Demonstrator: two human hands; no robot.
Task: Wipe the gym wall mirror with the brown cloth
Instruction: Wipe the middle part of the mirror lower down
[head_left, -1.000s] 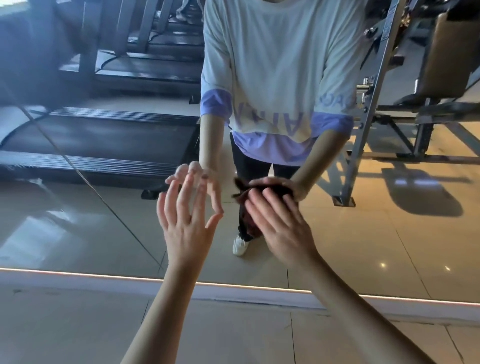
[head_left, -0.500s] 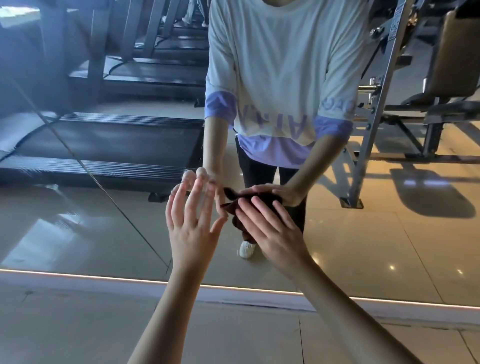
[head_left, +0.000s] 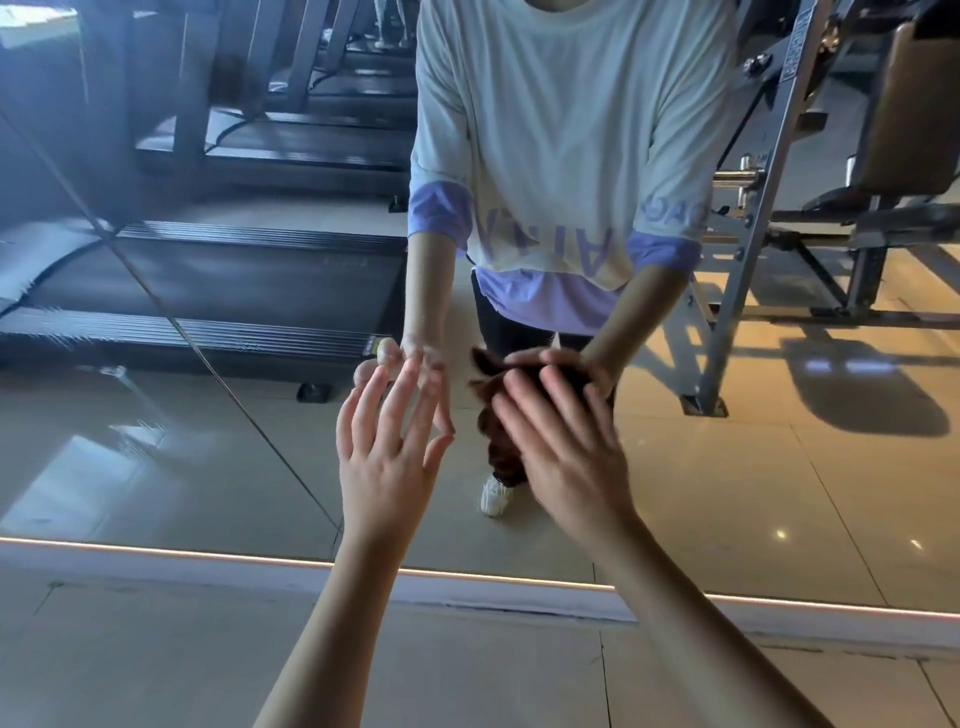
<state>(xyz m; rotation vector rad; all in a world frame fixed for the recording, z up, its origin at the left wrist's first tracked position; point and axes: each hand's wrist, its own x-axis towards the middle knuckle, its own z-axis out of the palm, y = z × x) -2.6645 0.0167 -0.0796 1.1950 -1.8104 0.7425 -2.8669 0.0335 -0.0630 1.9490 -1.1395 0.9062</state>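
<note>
My right hand (head_left: 566, 441) presses the cloth (head_left: 493, 415) flat on the mirror (head_left: 156, 441), with the fingers straight. The cloth is dark brown and bunched, and it hangs out below and left of my palm. Just left of it, my left hand (head_left: 387, 452) holds nothing; its straight fingers touch the glass. The mirror's lower edge (head_left: 208, 553) runs near below the hands. A seam (head_left: 156, 296) crosses the glass at the left. Wide glass lies on both sides.

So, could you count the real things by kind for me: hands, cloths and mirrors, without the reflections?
Hands: 2, the left hand and the right hand
Brown cloth: 1
Mirror: 1
Total: 4
</note>
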